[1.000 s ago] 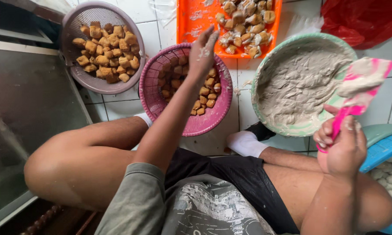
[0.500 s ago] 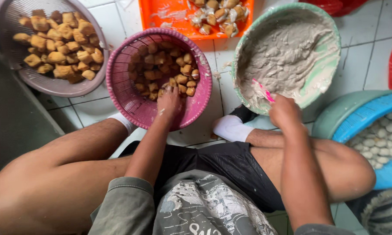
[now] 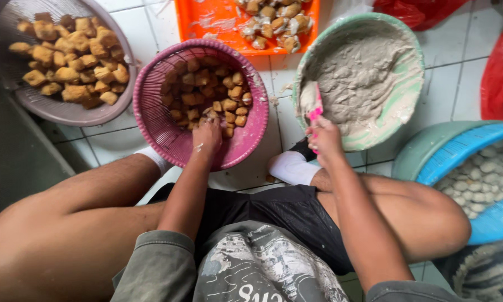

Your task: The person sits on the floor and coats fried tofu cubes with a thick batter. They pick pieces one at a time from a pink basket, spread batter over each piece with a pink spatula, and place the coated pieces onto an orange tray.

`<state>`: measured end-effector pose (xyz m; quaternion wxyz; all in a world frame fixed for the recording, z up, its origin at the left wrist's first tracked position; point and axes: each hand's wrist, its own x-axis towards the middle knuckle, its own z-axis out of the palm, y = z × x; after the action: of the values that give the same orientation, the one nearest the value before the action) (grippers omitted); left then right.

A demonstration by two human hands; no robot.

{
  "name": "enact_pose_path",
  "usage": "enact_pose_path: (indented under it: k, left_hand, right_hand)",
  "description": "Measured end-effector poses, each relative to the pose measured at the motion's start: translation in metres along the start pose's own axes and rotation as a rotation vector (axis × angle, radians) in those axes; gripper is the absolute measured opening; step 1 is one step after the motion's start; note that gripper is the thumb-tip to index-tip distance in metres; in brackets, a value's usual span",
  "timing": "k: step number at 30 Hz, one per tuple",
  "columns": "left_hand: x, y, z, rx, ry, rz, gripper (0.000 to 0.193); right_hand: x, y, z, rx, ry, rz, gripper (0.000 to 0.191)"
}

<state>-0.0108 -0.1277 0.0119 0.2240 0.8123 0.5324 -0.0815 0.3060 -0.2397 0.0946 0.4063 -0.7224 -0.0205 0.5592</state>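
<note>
Few stuffed pcs lay on orange tray [image 3: 218,22], pink basket [image 3: 151,106] w/ tofu puffs [image 3: 207,92] was far from empty; left hand [image 3: 207,137] curled over a puff, right hand [image 3: 324,140] fisted round pink spatula [image 3: 317,109] in the paste bowl [image 3: 413,89].

Pink plastic basket [image 3: 156,120], ribbed, slightly glossy. Fried tofu cubes [image 3: 207,92] inside, golden, rough and porous. Green plastic bowl [image 3: 411,98], smeared with grey paste [image 3: 369,78], wet and lumpy. Pink plastic spatula [image 3: 317,109], matt. Floor [image 3: 447,84] of white glazed tile, shiny.
</note>
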Motion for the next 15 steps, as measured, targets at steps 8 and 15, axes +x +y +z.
enact_pose_path:
  k: [8, 15]
  left_hand:
    - [-0.005, -0.018, -0.02, -0.197, -0.288, -0.136, 0.044]
    - [-0.027, -0.021, -0.006, 0.023, -0.058, -0.104, 0.054]
  right_hand:
    - [-0.072, -0.088, -0.022, 0.514, -0.321, -0.047, 0.02]
    - [-0.143, -0.122, -0.055, 0.459, -0.307, -0.17, 0.009]
